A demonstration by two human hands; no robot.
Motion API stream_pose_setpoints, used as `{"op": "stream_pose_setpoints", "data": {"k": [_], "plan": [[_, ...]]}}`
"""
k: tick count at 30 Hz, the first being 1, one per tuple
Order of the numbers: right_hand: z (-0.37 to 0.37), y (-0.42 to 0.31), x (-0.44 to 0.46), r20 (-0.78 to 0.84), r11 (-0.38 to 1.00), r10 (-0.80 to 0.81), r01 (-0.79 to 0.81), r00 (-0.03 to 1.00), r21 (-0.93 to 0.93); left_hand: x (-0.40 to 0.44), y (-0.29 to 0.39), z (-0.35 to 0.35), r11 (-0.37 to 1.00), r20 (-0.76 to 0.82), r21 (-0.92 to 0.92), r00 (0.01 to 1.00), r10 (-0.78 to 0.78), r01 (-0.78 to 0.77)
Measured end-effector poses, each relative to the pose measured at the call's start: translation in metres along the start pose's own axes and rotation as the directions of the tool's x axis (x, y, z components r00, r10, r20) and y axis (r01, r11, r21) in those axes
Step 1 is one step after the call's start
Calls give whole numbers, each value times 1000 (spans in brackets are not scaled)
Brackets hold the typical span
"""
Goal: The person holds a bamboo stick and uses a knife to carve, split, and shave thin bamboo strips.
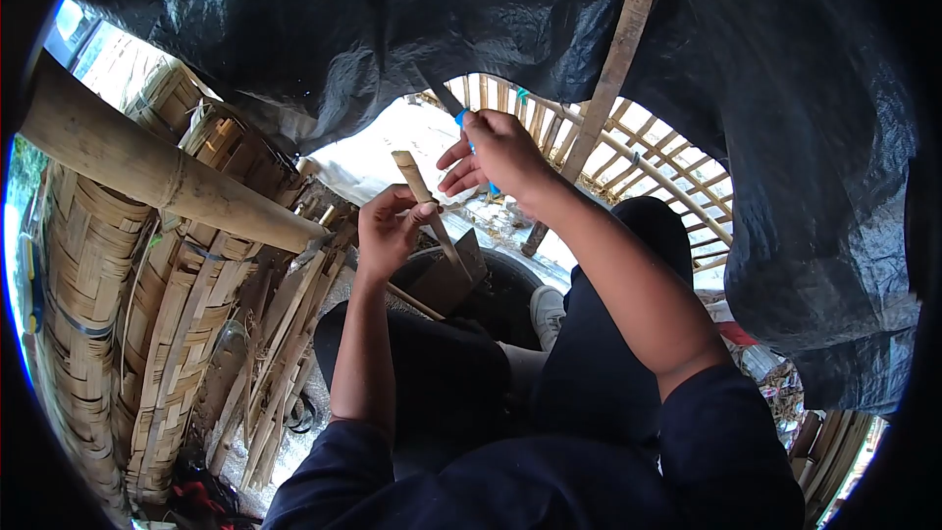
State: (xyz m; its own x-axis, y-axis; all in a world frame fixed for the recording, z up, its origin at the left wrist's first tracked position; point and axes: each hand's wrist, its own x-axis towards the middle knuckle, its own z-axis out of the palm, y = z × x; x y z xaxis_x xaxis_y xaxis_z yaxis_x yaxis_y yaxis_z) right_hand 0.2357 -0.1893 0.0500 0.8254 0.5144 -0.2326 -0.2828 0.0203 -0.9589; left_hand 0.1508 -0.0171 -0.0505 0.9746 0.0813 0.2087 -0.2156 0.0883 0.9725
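My left hand (388,231) grips a bamboo strip (408,172) between thumb and fingers, above the black tub (512,285); the strip's upper end projects free, and its lower part slants down toward the tub. My right hand (496,159) grasps a knife (460,118) by its blue handle, above and beyond the tub; the other fingers are loosely spread. The blade points up and away from my left hand, clear of the strip.

Caution: the loose right-hand hold could let the handle twist if the blade met resistance. Turning the edge toward the left thumb would risk a cut, because that thumb lies directly on the strip. A slackened left pinch could drop the strip into the tub.

Containers: a brown board (457,280) slants at the tub's mouth; whether it rests inside or across the rim, I cannot tell. The tub's floor is too dark to read. Left of the tub stand woven bamboo pieces (93,304), possibly baskets; their contents are not visible. Loose slats (270,383) lean left of the tub, on my side. A white shoe (548,317) sits just beside the tub's right. Beyond it, to the right, stands a bamboo lattice (677,177).
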Motion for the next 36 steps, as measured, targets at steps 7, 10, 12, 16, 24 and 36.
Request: {"op": "stream_pose_setpoints", "data": {"k": [7,10,12,16,24,36], "plan": [[-4,-4,0,-84,999,-4,1,996,-37,3,-5,2,996,-84,85,996,28,-21],[-5,1,2,-88,991,9,-20,996,-131,3,-5,3,996,-95,87,995,20,-12],[-4,5,2,-73,982,10,-24,997,-187,3,-2,3,992,-105,125,994,11,2],[-1,5,-1,-69,979,22,-35,997,-200,2,4,4,974,-130,228,991,25,5],[5,10,-9,24,889,-195,187,980,-417,2,2,5,987,-32,-10,987,160,-160],[28,4,-46,103,629,-588,534,802,-564,-2,3,13,980,29,-30,980,196,-196]]}}
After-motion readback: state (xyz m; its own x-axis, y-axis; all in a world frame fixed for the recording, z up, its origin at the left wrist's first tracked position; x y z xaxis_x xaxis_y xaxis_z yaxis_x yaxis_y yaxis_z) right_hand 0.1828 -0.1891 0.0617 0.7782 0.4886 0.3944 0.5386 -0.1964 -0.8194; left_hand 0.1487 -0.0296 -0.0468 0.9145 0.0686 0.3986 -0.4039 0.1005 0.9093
